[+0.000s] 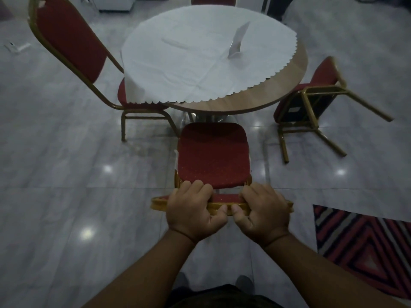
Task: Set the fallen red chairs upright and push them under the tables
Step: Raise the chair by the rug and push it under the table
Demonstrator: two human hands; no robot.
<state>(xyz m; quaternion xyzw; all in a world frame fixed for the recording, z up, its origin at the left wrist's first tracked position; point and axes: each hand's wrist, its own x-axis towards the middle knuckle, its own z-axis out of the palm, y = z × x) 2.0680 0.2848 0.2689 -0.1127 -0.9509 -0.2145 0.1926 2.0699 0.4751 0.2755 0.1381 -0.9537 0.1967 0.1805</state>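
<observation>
Both hands, left hand and right hand, grip the top rail of the near chair, upright, seat facing the round worktop. An upright chair stands left; a fallen chair lies right, legs pointing right.

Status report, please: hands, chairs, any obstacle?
Left hand and right hand both grip top rail of upright chair, seat facing table. Fallen chair at right, still down. Path to table clear.

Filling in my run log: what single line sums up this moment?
left hand: grips chair back | right hand: same | seat: facing round table | fallen chair: right, untouched
</observation>
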